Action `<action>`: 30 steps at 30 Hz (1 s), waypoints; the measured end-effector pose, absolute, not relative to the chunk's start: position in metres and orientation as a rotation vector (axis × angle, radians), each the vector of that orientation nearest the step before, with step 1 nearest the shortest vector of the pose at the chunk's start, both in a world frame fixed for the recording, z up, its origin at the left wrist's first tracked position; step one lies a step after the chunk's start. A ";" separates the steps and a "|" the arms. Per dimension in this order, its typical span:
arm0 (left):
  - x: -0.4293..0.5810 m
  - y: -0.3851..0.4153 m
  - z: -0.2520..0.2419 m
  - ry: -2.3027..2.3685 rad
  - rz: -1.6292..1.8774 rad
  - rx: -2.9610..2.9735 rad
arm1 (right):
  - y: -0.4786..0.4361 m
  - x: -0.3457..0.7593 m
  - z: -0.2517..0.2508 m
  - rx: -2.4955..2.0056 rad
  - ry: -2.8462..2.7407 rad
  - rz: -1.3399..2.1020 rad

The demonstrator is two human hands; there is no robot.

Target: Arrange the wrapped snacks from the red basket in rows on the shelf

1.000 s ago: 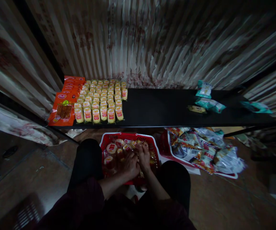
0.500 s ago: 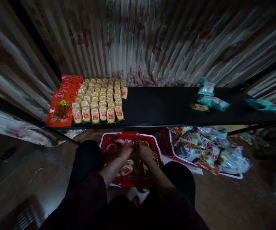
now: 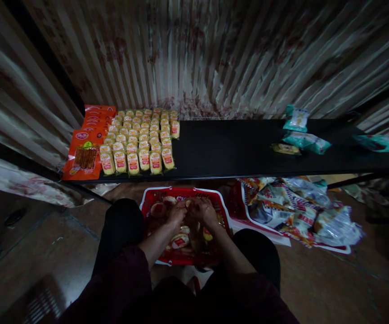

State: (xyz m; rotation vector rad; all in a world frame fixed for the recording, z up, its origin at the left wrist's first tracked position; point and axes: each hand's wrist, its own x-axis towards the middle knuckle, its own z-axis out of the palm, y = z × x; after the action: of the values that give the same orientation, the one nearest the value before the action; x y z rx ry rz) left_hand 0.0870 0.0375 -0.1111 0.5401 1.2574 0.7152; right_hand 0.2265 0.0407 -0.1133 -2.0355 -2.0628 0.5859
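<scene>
Both my hands are down in a red plastic basket (image 3: 149, 196) on the floor between my knees. It holds several small round wrapped snacks (image 3: 180, 240). My left hand (image 3: 176, 212) and my right hand (image 3: 205, 210) sit close together at the basket's far end, fingers curled around packets there; what exactly each grips is too dark to name. On the black shelf (image 3: 234, 150) above, small yellow snack packs (image 3: 140, 144) lie in neat rows at the left, beside a stack of orange packets (image 3: 86, 155).
A second red basket (image 3: 238, 204) heaped with mixed snack bags (image 3: 298, 211) lies on the floor to the right. Teal packets (image 3: 304, 139) rest on the shelf's right part. A striped curtain hangs behind. My dark-trousered knees flank the basket.
My hands have moved from the near-middle of the basket to its far end and stayed close together. The camera has drifted slightly.
</scene>
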 end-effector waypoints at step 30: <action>0.069 0.054 -0.042 1.060 0.989 1.171 | 0.032 0.217 -0.043 -1.143 -0.837 1.459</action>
State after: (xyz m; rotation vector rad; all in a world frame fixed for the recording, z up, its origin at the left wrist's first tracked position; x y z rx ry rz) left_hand 0.0690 0.0537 -0.0422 1.1711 1.0602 0.9892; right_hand 0.2169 0.0320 -0.0433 -1.1427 -0.8366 1.4591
